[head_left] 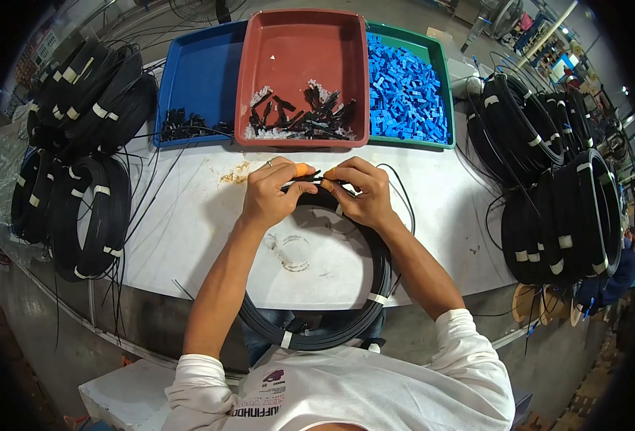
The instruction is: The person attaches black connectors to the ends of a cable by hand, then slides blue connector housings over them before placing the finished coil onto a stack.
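Note:
A coil of black cable (383,266), bound with white tape, hangs over the near table edge against my body. My left hand (274,192) is closed at the coil's far side, thumb and forefinger pinching a black cable end. My right hand (362,191) pinches black cable just beside it, with the two sets of fingertips close together. Orange covers sit on some fingertips of both hands. A short dark tip sticks up between them; the fingers hide whether a small part is fitted there.
Behind the hands stand a blue tray (201,86) with small black parts, a red tray (303,54) with black and clear pieces, and a green tray (448,93) of blue connectors. Taped cable coils (91,215) are stacked left, more coils (568,223) right, with loose cable ends trailing.

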`<state>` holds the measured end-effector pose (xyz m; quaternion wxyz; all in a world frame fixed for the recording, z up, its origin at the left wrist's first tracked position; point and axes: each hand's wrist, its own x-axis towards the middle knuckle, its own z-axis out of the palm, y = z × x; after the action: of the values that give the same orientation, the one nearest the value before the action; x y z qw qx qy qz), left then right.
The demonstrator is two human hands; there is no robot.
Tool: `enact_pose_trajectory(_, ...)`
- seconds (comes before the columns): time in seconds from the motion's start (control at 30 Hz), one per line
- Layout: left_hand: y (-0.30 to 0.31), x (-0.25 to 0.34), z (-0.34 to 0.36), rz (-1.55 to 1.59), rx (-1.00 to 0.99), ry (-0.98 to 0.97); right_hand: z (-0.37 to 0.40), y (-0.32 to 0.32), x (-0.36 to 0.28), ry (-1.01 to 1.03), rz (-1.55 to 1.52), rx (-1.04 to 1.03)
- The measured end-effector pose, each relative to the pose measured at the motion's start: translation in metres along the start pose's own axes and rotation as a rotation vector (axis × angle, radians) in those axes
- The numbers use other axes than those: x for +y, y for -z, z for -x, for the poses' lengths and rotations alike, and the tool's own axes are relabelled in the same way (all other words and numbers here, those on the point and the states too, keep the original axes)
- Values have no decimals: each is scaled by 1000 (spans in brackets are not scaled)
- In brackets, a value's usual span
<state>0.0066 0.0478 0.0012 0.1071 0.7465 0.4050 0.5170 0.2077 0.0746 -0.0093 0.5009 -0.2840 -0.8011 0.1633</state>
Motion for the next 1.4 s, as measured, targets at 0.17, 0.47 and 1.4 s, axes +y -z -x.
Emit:
enact_pose_trajectory(0.17, -3, 1, 1, -53, 89, -122, -1, 4, -11, -48, -18, -23)
enact_pose_trajectory(0.47, -2, 8, -3, -150, 148, -251, -2, 11, -28, -92, 11, 6)
enact_pose_trajectory(1.4, -8, 14, -5, -282, 103, -196, 3, 5, -29, -345, -157, -7)
